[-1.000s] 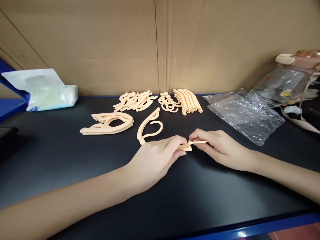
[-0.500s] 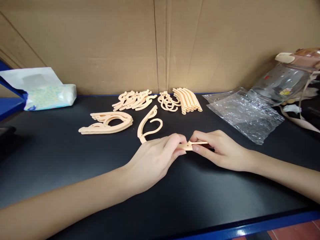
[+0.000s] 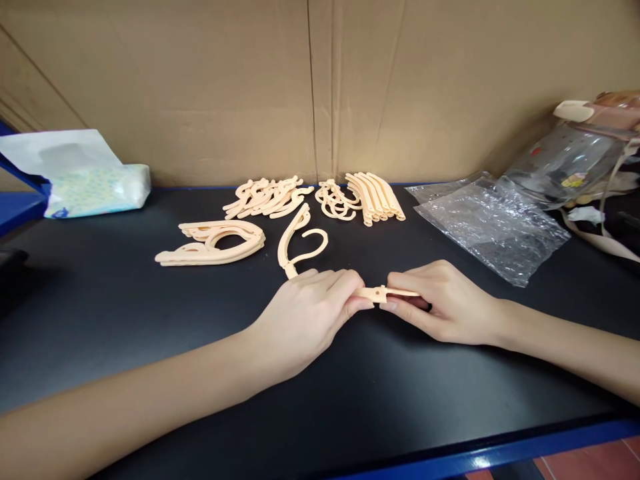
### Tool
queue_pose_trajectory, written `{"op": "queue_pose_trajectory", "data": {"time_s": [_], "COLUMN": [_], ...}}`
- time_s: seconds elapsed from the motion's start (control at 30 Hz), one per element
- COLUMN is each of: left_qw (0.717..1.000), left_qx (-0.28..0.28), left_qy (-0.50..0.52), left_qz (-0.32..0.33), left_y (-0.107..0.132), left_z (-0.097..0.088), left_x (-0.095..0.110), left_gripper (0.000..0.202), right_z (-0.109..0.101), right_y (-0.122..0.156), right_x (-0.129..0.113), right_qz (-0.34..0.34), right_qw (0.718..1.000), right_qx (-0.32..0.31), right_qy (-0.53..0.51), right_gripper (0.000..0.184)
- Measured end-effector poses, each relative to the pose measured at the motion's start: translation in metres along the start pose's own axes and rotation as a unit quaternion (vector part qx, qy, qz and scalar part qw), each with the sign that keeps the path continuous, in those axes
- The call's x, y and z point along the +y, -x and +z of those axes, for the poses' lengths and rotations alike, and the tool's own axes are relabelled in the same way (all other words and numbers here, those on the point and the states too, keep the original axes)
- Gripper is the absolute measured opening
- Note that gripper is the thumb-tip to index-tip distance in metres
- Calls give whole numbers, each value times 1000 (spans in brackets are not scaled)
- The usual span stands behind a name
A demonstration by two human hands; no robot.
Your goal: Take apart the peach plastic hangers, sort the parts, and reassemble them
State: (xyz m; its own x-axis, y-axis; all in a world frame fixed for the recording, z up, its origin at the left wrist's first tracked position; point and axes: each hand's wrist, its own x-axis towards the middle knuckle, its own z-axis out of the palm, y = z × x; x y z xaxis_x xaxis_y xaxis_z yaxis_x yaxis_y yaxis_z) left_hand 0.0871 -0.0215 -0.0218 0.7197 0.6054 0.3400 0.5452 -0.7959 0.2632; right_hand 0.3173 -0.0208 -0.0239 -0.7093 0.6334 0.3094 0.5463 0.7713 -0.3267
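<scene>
A cream plastic folding hanger [image 3: 285, 248] with a curved hook is gripped by my left hand [image 3: 305, 323], which covers its middle. One arm and the hook stick out past the knuckles, away from me. The hanger's other end shows between my two hands. My right hand [image 3: 445, 303] pinches a thin cream piece [image 3: 403, 292] at that end, its thumb below and index finger above. The thin piece meets the hanger's end near a small round hole; whether it is fastened there I cannot tell.
Folded hangers [image 3: 215, 243] lie stacked at left on the black table [image 3: 350, 413]. Behind are a pile of curved arms [image 3: 270, 198], loose hooks [image 3: 337, 200] and a row of arms [image 3: 377, 199]. A tissue pack [image 3: 97, 190], clear plastic bags [image 3: 495, 223] and a bottle [image 3: 575, 160] stand around.
The hanger has tilted slightly in my left hand, its hook and arm shifting a little. My right thumb and finger have moved slightly along the end, showing more of the joint.
</scene>
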Motion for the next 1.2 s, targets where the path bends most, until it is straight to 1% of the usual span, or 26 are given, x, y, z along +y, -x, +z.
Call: {"op": "queue_pose_trajectory", "data": {"time_s": [0.2,0.4,0.67,0.8,0.97,1.2], "left_qw": [1000,1000,999,999,999,999], "left_qx": [-2,-11,-31,-29,-29,-30], "left_qy": [-3,-2,10,4,-4,-4], "left_qz": [14,17,20,29,31,35], "left_y": [1,1,1,1,1,1], "left_z": [0,0,-1,1,2,0], "left_x": [0,0,-1,-1,-1,0], "left_gripper": [35,37,38,37,36,37], "right_z": [1,0,-2,-2,-2,-2], "right_y": [3,4,4,4,4,5], "right_x": [0,0,-2,-3,-3,-4], "right_qz": [-12,-45,-105,-121,-134,-142], "right_qw": [999,995,973,961,955,953], "right_qx": [-7,-2,41,57,63,57], "right_qy": [36,86,200,241,258,261], "right_gripper": [34,31,39,42,42,40]}}
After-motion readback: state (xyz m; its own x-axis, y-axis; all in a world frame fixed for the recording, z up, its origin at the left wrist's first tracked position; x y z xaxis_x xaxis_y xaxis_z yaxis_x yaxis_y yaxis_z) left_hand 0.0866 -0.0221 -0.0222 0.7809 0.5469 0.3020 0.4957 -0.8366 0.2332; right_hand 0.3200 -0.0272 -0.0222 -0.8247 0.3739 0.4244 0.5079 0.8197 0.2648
